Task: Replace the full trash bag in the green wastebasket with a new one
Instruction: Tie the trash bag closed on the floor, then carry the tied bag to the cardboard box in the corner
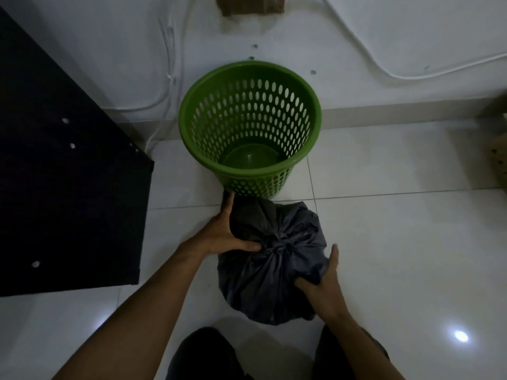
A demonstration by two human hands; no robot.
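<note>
The green wastebasket, perforated with oval holes, stands upright on the white tiled floor against the wall, with no bag inside and its bottom showing. Just in front of it sits the full trash bag, dark grey and knotted at the top. My left hand presses against the bag's left side, thumb near the knot. My right hand grips the bag's right side, fingers pinching the plastic. No new bag is visible.
A black table or panel fills the left side, its corner close to the basket. White cables run along the wall behind. A cardboard box sits at the right edge. My knees are at the bottom.
</note>
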